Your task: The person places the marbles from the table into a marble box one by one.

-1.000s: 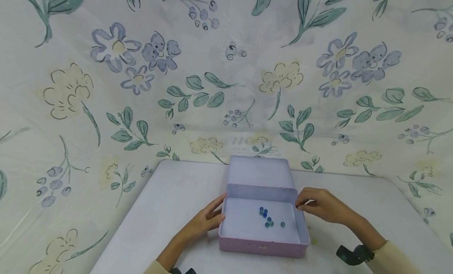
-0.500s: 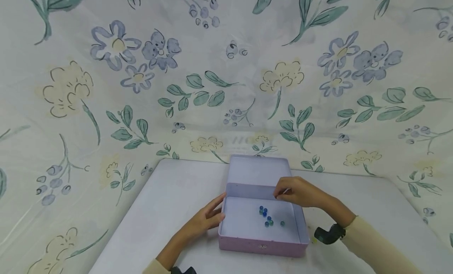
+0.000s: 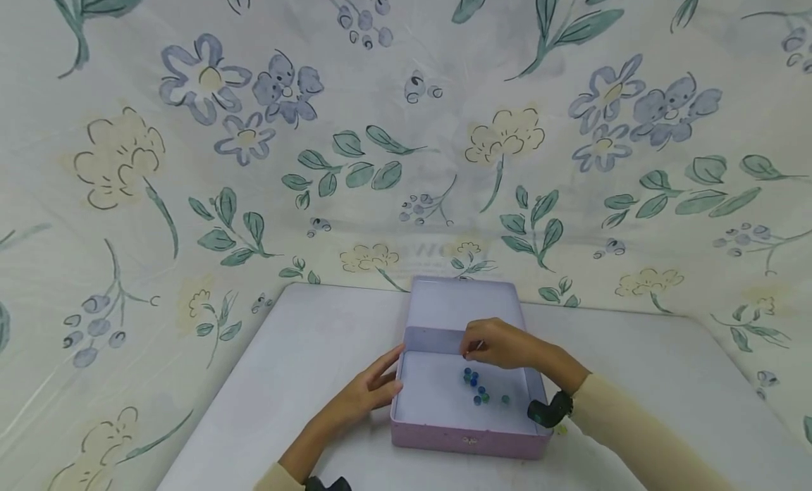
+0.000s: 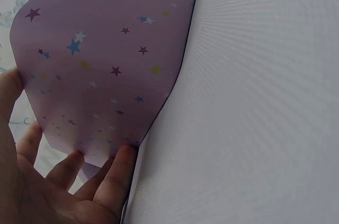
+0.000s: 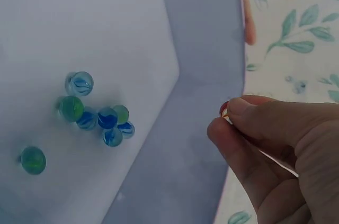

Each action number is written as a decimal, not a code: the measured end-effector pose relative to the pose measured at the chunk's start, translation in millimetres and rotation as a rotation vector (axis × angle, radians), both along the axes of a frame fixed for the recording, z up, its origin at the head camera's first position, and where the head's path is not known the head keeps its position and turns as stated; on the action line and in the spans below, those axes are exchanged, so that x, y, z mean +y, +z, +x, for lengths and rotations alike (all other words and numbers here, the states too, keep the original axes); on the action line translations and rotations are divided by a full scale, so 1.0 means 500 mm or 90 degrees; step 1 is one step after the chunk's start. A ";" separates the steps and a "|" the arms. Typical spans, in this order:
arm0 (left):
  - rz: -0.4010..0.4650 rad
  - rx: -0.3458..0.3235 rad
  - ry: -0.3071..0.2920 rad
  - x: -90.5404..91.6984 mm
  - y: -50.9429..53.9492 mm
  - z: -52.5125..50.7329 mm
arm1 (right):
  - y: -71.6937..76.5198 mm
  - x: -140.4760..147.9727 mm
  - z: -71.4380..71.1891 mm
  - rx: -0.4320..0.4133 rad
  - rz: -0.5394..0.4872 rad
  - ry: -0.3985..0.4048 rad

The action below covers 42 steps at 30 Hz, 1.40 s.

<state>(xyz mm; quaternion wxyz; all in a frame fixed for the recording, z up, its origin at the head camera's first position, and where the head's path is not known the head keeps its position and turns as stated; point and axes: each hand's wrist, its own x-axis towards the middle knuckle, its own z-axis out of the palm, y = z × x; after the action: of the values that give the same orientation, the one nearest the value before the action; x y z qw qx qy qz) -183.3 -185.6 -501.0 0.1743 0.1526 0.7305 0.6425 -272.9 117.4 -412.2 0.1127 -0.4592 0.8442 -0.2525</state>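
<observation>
A lilac tin box (image 3: 444, 434) stands on the table, its lid (image 3: 463, 304) folded back. Several blue and green glass marbles (image 5: 107, 117) lie on its floor, most of them clustered and one green marble (image 5: 34, 160) apart. Over the rear of the box, my right hand (image 3: 501, 344) pinches a small red-and-clear marble (image 5: 224, 110) between thumb and fingertips, mostly hidden by them. My left hand (image 3: 366, 392) rests spread against the box's left side, fingertips touching the star-patterned wall (image 4: 106, 65).
The white table (image 3: 330, 336) extends to both sides of the box. A small yellow-green thing (image 3: 561, 429) lies just right of the box. A floral cloth (image 3: 380, 209) hangs behind the table.
My right hand has moved left from the box's right rim to above its rear part, carrying the pinched marble. My left hand and the other marbles have stayed in place.
</observation>
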 end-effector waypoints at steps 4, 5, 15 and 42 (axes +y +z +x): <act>0.000 0.004 -0.003 -0.001 -0.001 -0.002 | -0.012 -0.016 -0.003 0.007 0.016 0.012; 0.000 0.005 -0.005 -0.001 -0.001 -0.002 | -0.015 -0.019 -0.004 0.008 0.019 0.014; -0.006 0.009 -0.003 -0.001 0.001 -0.002 | -0.052 -0.033 -0.005 0.002 0.059 -0.012; -0.012 0.006 0.004 0.000 0.001 0.002 | -0.103 -0.031 0.001 0.022 0.057 0.016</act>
<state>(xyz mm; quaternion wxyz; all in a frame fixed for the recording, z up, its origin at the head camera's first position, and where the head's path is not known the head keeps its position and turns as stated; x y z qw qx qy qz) -182.4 -185.6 -500.5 0.1705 0.1515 0.7379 0.6351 -272.3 101.6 -463.9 0.1215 -0.4685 0.8508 -0.2047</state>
